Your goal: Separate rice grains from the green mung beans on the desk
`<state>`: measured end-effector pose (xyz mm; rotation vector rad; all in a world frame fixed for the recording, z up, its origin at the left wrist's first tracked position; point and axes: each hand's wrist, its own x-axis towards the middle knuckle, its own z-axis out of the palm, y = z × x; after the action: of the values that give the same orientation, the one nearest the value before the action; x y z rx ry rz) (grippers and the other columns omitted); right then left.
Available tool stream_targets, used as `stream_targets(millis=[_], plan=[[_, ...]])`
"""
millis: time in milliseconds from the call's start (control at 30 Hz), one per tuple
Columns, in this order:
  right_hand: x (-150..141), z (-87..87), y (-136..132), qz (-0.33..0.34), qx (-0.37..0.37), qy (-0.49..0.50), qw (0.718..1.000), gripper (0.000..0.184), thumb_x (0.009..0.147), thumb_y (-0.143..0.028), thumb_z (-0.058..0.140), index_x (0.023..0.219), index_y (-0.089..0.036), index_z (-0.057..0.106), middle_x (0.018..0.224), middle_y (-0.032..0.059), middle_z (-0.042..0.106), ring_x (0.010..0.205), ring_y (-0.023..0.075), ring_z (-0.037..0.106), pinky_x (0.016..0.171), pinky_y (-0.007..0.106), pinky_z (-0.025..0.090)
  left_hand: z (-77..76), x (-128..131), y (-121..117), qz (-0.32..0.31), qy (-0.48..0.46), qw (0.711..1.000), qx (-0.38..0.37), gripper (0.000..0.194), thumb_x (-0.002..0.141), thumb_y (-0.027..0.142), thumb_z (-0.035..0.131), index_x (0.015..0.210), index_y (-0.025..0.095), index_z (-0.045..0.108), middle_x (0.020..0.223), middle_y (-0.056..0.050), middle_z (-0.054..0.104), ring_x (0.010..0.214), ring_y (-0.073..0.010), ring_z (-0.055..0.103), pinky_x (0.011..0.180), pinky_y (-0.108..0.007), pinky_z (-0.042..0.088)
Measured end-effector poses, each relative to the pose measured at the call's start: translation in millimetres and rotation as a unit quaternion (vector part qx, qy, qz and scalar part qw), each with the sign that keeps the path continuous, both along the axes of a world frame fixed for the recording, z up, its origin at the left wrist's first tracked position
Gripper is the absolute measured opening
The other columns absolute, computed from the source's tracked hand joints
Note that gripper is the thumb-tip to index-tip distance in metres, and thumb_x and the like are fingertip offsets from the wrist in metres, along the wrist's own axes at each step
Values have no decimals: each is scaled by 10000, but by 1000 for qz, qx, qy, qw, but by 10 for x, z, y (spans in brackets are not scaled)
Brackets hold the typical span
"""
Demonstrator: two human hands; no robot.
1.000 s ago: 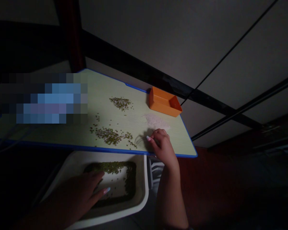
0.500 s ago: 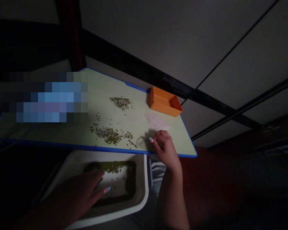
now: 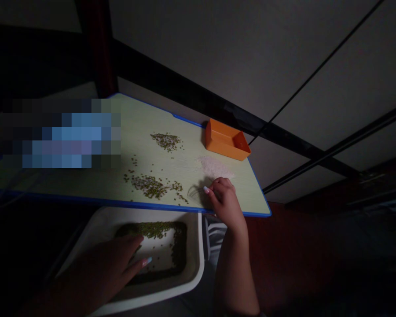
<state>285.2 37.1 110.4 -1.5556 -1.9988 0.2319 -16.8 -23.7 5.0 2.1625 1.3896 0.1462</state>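
Note:
My right hand (image 3: 222, 198) is over the front right of a pale board (image 3: 119, 141), beside a heap of white grains that look like rice (image 3: 216, 167). Its fingers are curled in with the thumb against them; what they hold, if anything, is hidden. Just left of the thumb shows a faint thin curved outline (image 3: 193, 191), too dim to name. My left hand (image 3: 119, 257) reaches into a white basin (image 3: 200, 246) with thumb and fingers apart, above small green beans (image 3: 180, 246) gathered along the basin's sides. No held thing shows in it.
Mixed green and pale grains lie on the board in a front heap (image 3: 150, 187) and a back heap (image 3: 166, 141). An orange open box (image 3: 227, 147) stands at the back right edge by the wall. A blurred-out patch (image 3: 75, 136) covers the board's left part.
My right hand has shifted very slightly up and left. My left hand, the heaps and the box have not visibly moved.

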Motion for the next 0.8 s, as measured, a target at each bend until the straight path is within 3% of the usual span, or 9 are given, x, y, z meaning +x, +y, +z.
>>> stream_targets(millis=[400, 567, 800], plan=[[-157, 88, 317, 66, -25, -31, 997, 185, 968, -208, 661, 784, -221, 660, 920, 56, 638, 976, 243, 558, 895, 395, 404, 43, 25, 4, -16, 32, 999, -5, 465, 921, 530, 433, 1126, 243, 735, 1190, -142, 794, 1007, -314, 771, 887, -452, 577], [-104, 106, 334, 97, -46, -25, 994, 233, 986, -218, 649, 753, -215, 655, 920, 54, 633, 980, 237, 548, 910, 395, 406, 48, 25, 11, -3, 19, 1000, -4, 491, 901, 538, 469, 1203, 248, 726, 1215, -131, 796, 1039, -308, 771, 916, -434, 578], [-18, 139, 298, 109, -63, -26, 992, 227, 987, -220, 652, 761, -214, 659, 937, 56, 629, 982, 233, 547, 916, 398, 421, -11, -21, -7, -2, -15, 1000, 9, 466, 904, 582, 476, 1089, 248, 744, 1105, -136, 796, 936, -318, 774, 843, -449, 578]])
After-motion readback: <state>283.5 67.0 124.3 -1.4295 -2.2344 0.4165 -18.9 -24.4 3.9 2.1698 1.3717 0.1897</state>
